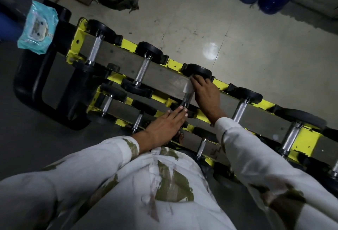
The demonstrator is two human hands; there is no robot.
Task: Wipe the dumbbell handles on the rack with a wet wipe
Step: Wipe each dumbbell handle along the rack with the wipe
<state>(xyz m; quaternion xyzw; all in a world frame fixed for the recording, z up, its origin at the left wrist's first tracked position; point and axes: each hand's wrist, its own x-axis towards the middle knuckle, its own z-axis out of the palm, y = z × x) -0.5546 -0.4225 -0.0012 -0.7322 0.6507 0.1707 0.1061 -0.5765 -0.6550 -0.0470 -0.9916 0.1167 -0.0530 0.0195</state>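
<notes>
The wet wipe [188,88], white and folded, is wrapped around the far part of a dumbbell handle [186,100] on the top tier of the yellow rack [128,44]. It is gripped by the curled fingers [198,79] of the right hand [205,92], which are closed over wipe and handle together. The near weight [174,106] of that dumbbell is touched by the straight fingers of the left hand [164,125], and nothing is held. Well to the left of both hands, a teal pack of wipes [37,28] is seen; its label is too blurred to be read.

The rack [127,44] is yellow; its dumbbells [143,68] have black ends and silver knurled handles [94,47]. The wet wipe [188,88] is white, the wipes pack [37,28] pale blue, the shirt [164,184] white with olive blotches.
</notes>
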